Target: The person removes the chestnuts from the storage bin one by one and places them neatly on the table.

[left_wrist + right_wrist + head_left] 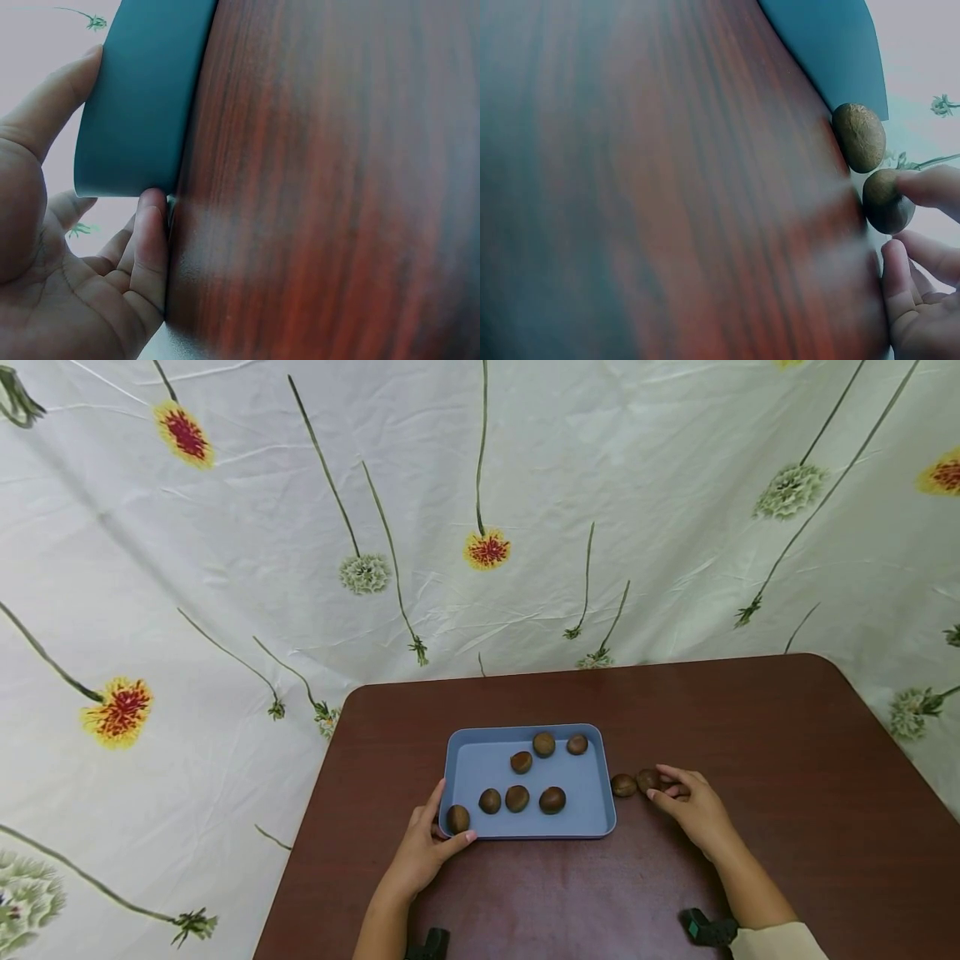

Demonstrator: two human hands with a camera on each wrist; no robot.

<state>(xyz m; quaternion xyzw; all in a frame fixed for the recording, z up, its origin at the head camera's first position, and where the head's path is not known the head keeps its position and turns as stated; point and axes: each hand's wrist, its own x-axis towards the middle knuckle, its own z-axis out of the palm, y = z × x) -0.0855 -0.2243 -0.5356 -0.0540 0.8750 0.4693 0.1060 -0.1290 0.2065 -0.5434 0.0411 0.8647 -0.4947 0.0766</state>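
Observation:
A shallow blue tray (529,783) sits on the table with several brown chestnuts in it; one chestnut (458,818) lies in its near left corner. My left hand (424,847) grips that corner, thumb on the front rim and fingers along the left side. In the left wrist view, fingertips press against the tray's outer wall (142,112). Right of the tray, my right hand (693,806) holds a chestnut (647,781) between thumb and fingers, low at the tabletop. Another chestnut (623,786) lies between it and the tray's right wall, as the right wrist view also shows.
The dark reddish-brown wooden table (810,752) has rounded far corners. Behind it hangs a white cloth (675,527) printed with flowers. Each wrist wears a dark strapped device, the right one (708,929) over the table's near part.

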